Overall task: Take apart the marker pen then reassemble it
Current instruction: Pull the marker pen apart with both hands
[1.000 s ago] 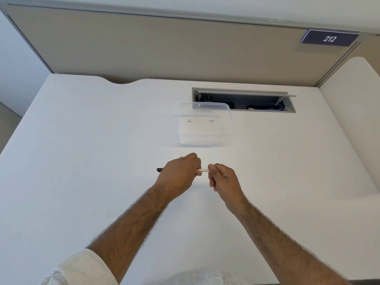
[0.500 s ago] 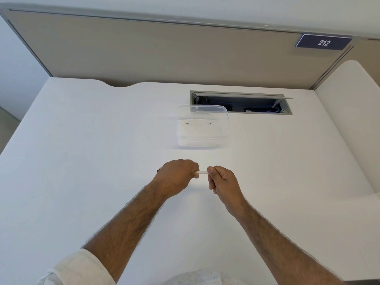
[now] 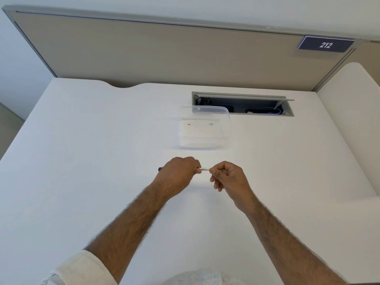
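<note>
A thin white marker pen with dark lettering is held level above the white desk, between my two hands. My left hand is closed around its left part, and a black end pokes out past that hand on the left. My right hand pinches the pen's right end between thumb and forefinger. Only a short white stretch of the barrel shows between the hands. Whether the pen is in one piece I cannot tell.
A clear plastic box stands on the desk just beyond my hands. Behind it an open cable slot is cut into the desk. A beige partition with a "212" sign closes the far edge.
Both hands stay on the pen at about the same spot. The white stretch between them looks slightly longer, and the black end shows again at the left of my left hand.
</note>
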A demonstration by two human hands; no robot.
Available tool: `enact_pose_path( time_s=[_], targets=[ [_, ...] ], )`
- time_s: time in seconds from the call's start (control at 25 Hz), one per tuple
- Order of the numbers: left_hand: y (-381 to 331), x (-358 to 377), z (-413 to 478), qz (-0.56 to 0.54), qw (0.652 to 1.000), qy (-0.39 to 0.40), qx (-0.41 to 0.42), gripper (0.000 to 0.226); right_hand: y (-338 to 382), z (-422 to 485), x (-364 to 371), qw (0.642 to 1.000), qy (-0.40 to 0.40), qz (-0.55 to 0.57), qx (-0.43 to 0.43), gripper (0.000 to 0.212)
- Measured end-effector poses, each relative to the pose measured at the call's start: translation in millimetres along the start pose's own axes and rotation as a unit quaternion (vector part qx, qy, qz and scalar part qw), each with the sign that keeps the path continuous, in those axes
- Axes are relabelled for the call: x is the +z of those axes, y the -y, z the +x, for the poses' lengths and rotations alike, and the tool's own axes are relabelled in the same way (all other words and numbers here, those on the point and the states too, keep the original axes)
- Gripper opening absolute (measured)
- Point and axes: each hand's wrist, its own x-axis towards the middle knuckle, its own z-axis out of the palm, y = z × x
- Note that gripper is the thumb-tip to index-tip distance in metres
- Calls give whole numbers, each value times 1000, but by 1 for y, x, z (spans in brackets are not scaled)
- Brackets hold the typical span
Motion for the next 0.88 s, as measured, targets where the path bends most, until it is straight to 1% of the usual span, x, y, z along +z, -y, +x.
enact_pose_path(
  time_s=[0.08, 0.2, 0.44, 0.64, 0.8, 0.88],
  targets=[
    [1, -1, -1, -2, 1000, -9, 4, 19, 3, 2, -3, 1000, 12, -12, -3, 15],
    [0, -2, 0, 2, 1000, -13, 20, 18, 7, 3, -5, 999, 21, -34, -6, 12],
    [-4, -3, 0, 25, 999, 1, 31, 21, 7, -1, -5, 996, 55, -70, -6, 19],
    [-6, -3, -3, 17, 999, 0, 42, 18, 5, -2, -3, 996, 63, -61, 5, 30],
    [-5, 0, -4, 15, 999, -17, 45, 17, 7, 0, -4, 996, 54, -63, -12, 20],
    [-5, 2, -5, 19, 998, -15, 53, 17, 6, 1, -5, 995, 54, -78, -14, 21]
  ],
)
